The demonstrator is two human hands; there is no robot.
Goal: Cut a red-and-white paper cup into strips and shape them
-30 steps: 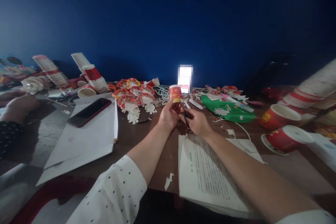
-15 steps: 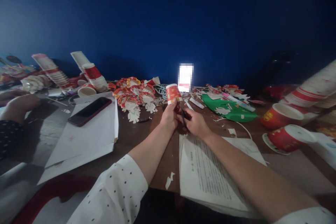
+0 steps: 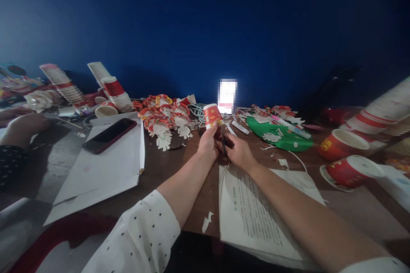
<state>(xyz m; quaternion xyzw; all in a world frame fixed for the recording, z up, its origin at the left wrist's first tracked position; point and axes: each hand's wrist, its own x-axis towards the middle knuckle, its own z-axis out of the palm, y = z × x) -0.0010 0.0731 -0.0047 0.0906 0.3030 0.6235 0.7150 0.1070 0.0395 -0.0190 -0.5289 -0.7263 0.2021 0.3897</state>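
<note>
A red paper cup (image 3: 212,114) with a white base and gold print is tilted in my left hand (image 3: 208,143), whose thumb presses on its side. Close against it, my right hand (image 3: 237,149) is closed around dark-handled scissors (image 3: 224,146). Their blades are mostly hidden by my fingers and the cup. Both hands are near the middle of the table, just beyond a printed booklet (image 3: 243,217).
Red-and-white cut paper pieces (image 3: 166,115) are heaped left of the cup. A phone (image 3: 110,135) lies on white sheets (image 3: 105,170). Paper cups (image 3: 344,143) stand at right, near a green sheet (image 3: 256,130) with scraps. At far left is another person's hand (image 3: 27,128).
Both hands stay together around the cup and scissors, with the cup's angle only slightly altered. The whole view has shifted a little.
</note>
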